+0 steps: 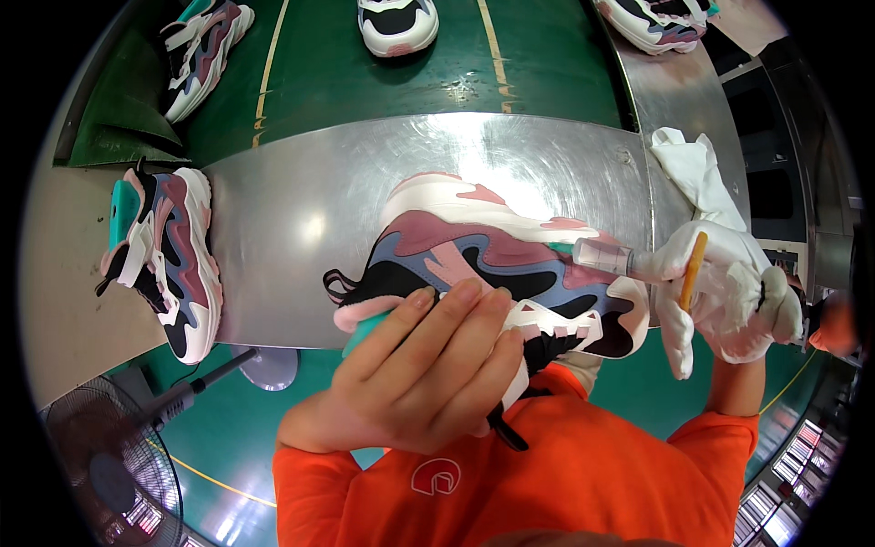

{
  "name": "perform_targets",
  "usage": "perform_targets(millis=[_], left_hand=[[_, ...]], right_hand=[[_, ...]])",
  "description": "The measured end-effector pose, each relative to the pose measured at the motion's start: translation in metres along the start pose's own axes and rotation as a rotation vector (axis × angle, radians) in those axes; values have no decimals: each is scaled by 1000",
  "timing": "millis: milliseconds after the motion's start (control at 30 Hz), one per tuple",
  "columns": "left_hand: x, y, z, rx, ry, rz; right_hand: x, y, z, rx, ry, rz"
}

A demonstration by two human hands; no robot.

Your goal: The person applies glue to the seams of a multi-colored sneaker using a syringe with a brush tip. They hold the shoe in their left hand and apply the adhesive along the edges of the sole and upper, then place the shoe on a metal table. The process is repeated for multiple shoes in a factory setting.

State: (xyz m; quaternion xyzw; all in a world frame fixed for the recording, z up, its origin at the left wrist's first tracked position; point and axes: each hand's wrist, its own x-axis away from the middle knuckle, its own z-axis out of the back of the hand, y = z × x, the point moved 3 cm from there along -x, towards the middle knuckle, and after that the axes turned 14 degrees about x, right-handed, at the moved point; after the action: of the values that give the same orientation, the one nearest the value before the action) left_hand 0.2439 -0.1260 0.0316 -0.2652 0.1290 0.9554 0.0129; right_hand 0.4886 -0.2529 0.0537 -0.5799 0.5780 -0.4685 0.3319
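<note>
A sneaker in mauve, blue, black and white lies on its side on the metal table, sole facing away from me and toe to the right. My left hand is bare and closed over its upper near the collar and strap. My right hand wears a white glove and grips a clear syringe with a green tip. That tip meets the sneaker's side near the sole edge, toward the toe. An orange-yellow stick also lies across the gloved fingers. The syringe's rear end is hidden by the glove.
Similar sneakers stand at left, far left, far middle and far right. A green conveyor belt runs beyond the metal table. A white cloth lies at right; a fan stands lower left.
</note>
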Motion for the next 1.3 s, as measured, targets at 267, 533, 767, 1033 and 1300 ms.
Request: perform_targets(millis=[267,533,767,1033,1300], left_hand=[[-4,3,1,17,-5,42],[-6,3,2,2,-51,54],[-14,7,2,9,3,103],[-13,5,-1,-29,-20,59],[-20,12,0,-60,-38,92]], right_hand=[[36,14,16,139,760,70],[38,2,29,153,-20,-39],[54,9,30,84,207,-57],[57,17,35,-47,127,-15],[77,36,46,-164,135,48]])
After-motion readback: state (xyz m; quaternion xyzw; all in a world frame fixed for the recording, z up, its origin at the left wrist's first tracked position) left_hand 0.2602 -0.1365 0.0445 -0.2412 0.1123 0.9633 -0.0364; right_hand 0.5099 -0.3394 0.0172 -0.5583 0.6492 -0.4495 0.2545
